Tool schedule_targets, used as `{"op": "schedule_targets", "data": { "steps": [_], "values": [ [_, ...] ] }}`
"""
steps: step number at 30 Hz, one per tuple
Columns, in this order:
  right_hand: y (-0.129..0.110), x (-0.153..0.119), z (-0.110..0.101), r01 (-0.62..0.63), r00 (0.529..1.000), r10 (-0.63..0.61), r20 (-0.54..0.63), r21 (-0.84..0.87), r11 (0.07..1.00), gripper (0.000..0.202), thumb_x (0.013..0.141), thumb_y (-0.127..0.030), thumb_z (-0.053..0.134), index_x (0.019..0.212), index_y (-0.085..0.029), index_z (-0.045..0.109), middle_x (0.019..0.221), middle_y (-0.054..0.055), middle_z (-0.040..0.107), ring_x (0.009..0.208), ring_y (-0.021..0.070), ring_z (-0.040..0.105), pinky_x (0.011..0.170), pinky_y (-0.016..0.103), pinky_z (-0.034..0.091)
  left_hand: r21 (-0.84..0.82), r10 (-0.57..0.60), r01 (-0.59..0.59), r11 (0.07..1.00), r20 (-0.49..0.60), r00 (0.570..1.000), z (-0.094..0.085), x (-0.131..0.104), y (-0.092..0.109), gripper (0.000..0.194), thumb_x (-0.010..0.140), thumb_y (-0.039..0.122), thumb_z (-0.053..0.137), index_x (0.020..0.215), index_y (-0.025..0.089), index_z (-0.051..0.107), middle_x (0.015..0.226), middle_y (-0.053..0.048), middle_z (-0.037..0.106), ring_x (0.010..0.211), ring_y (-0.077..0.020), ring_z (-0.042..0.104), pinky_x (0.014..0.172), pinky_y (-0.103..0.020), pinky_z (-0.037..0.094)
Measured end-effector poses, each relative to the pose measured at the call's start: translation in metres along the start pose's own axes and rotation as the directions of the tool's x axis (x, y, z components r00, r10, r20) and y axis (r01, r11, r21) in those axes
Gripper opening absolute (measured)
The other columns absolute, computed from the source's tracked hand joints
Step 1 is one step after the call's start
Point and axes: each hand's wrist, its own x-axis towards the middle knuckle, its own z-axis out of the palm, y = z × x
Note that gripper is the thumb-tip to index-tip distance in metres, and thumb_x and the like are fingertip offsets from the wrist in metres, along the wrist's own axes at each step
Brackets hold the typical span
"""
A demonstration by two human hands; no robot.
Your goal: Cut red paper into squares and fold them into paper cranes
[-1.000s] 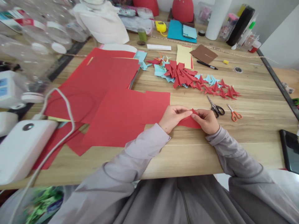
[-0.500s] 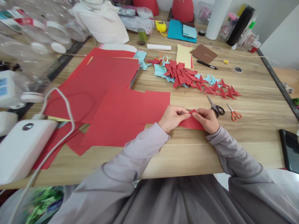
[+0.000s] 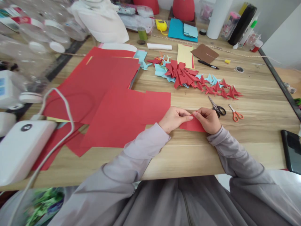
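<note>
A small piece of red paper [image 3: 192, 125] lies on the table between my hands, its upper edge pinched at the middle. My left hand [image 3: 175, 119] grips it from the left with thumb and forefinger. From the right, my right hand [image 3: 208, 120] pinches the same edge, both thumbs close together. The fingers hide part of the fold. Large red paper sheets [image 3: 117, 116] spread to the left of my left hand. Beyond my right hand rest black-handled scissors [image 3: 218, 109] and small orange-handled scissors [image 3: 236, 115].
Folded red paper pieces [image 3: 181, 73] and light blue ones are heaped behind my hands. A black marker [image 3: 208, 64], brown paper [image 3: 205, 54] and a yellow tape measure [image 3: 161, 25] sit farther back. A white power bank [image 3: 25, 150] with a cable is at left, a phone [image 3: 292, 150] at right.
The small raised peak of red paper between my fingertips has gone down, and the edge now looks flatter. My right thumb and fingers have shifted slightly up and left.
</note>
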Motion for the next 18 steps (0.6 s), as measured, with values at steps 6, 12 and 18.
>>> {"op": "schedule_targets", "data": {
  "steps": [6, 12, 18],
  "values": [
    [0.001, 0.0, -0.001, -0.047, 0.997, 0.044, 0.07, 0.038, 0.998, 0.051, 0.072, -0.066, 0.064, 0.061, -0.018, 0.053, 0.052, -0.004, 0.043, 0.05, 0.0078, 0.033, 0.046, 0.024, 0.027, 0.019, 0.032, -0.032, 0.999, -0.006, 0.999, 0.0, -0.001, 0.002, 0.031, 0.06, 0.045, 0.08, 0.067, 0.016, 0.074, 0.059, -0.001, 0.065, 0.055, -0.0114, 0.051, 0.053, -0.026, 0.038],
    [-0.001, 0.001, -0.001, -0.105, 0.993, 0.095, 0.065, 0.161, 0.981, 0.051, 0.067, -0.067, 0.067, 0.058, -0.019, 0.052, 0.051, -0.005, 0.042, 0.05, 0.0077, 0.032, 0.048, 0.024, 0.028, 0.024, 0.01, -0.01, 1.0, 0.01, 1.0, -0.001, -0.004, 0.006, 0.021, 0.064, 0.035, 0.077, 0.065, 0.015, 0.072, 0.056, 0.0, 0.063, 0.053, -0.0101, 0.052, 0.051, -0.024, 0.041],
    [0.001, 0.004, 0.0, -0.126, 0.984, 0.152, -0.09, 0.25, 0.96, 0.042, 0.066, -0.056, 0.073, 0.057, -0.018, 0.056, 0.052, -0.004, 0.048, 0.051, 0.0089, 0.038, 0.048, 0.024, 0.029, -0.112, -0.062, 0.067, 0.991, 0.048, 0.997, 0.0, -0.005, 0.013, 0.023, 0.062, 0.036, 0.076, 0.064, 0.014, 0.069, 0.054, 0.001, 0.059, 0.045, -0.0114, 0.053, 0.041, -0.026, 0.047]
  ]
}}
